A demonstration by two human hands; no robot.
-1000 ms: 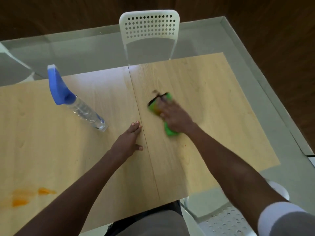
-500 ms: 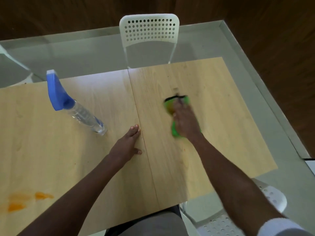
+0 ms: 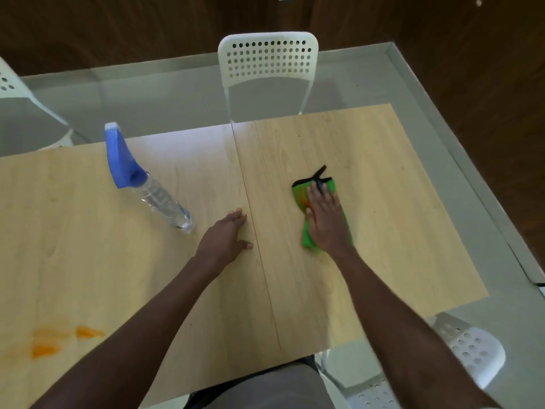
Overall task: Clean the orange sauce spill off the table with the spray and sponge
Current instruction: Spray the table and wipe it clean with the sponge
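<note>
Right hand (image 3: 324,219): lay flat, fingers spread, pressing the green sponge (image 3: 317,199) onto the right half of the table (image 3: 398,231); over the past second it had swept rightward from near the centre seam. Left hand (image 3: 225,239): open, empty, unmoved. Spray bottle (image 3: 147,184): unmoved beside it. Orange spill (image 3: 47,340): untouched at the near left, well apart; probably the wiping must move there.
</note>
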